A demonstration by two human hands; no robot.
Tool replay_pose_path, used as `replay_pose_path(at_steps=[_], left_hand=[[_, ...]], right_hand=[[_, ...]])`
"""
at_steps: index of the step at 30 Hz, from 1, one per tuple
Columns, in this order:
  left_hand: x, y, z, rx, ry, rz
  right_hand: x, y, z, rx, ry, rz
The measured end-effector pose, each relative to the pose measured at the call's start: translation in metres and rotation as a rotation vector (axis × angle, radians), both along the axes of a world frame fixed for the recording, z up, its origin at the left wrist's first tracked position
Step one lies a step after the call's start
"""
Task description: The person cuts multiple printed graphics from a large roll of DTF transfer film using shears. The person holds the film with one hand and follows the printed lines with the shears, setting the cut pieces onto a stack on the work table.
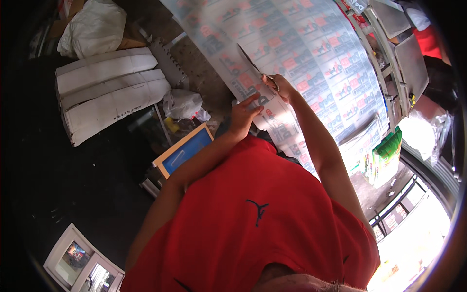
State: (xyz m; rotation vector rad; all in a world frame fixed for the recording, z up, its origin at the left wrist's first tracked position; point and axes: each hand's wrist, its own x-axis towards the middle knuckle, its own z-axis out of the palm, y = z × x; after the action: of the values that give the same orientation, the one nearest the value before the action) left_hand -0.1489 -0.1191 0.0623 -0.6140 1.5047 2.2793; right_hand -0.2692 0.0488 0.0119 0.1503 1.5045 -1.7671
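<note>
A wide translucent sheet (301, 53), printed all over in red and grey, spreads across the table in front of me. My right hand (282, 89) is closed round the handles of a pair of scissors (250, 58). Their long blades point away and to the left over the sheet, near its left part. Nearer to me, my left hand (242, 117) grips the sheet's left edge, with fingers on its top face. A narrower printed length of the sheet hangs down toward my body between my forearms.
Long white cartons (112, 97) lie stacked at the left, with a white sack (95, 27) behind them. A wood-framed blue board (187, 151) stands beside my left forearm. Metal frames (389, 63) line the right side, above a green-and-white bag (386, 155).
</note>
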Motion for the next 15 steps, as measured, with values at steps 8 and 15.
replay_pose_path(at_steps=[8, 15], left_hand=[[0.000, -0.004, 0.000, -0.076, 0.034, -0.034], [0.000, -0.005, 0.000, -0.080, 0.040, 0.001]], right_hand=[[-0.009, -0.010, -0.019, 0.036, 0.056, 0.029], [-0.032, -0.031, -0.004, 0.119, 0.105, 0.068]])
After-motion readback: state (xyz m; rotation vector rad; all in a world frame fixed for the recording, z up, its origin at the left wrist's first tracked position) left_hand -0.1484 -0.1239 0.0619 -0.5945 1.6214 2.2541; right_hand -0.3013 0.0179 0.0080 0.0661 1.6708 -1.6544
